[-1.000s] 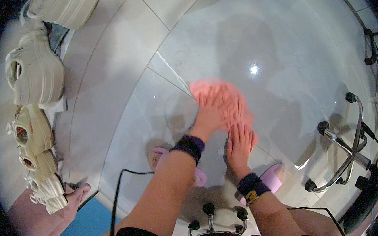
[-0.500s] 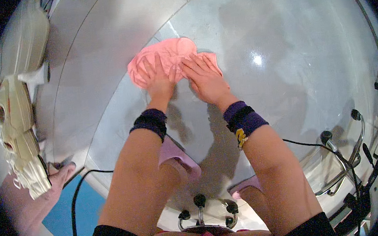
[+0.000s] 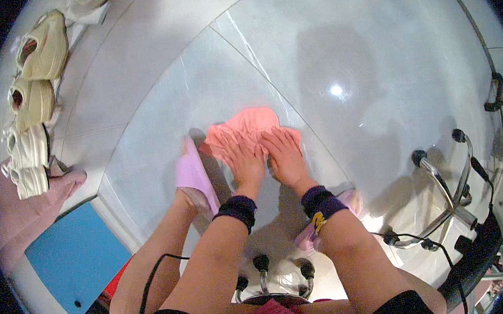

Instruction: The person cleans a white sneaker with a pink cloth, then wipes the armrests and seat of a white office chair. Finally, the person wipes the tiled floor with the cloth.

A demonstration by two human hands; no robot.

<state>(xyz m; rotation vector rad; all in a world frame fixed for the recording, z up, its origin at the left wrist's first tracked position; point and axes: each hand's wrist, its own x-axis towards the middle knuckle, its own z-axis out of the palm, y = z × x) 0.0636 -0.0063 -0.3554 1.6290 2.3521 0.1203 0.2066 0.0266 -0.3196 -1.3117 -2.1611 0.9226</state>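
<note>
The left hand (image 3: 244,164) and right hand (image 3: 287,157) press palm-down, fingers slightly spread, on the near part of a wrinkled coral-pink cloth (image 3: 248,120), which lies on the glossy tiled floor (image 3: 164,105), just right of the lilac left slipper (image 3: 193,176).

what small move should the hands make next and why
Probably slide the pink cloth slightly forward: the left hand and right hand lie palm-down on it, fingers pointing away from the body. Grey floor extends ahead, while a lilac slipper sits close by on the left.
</note>
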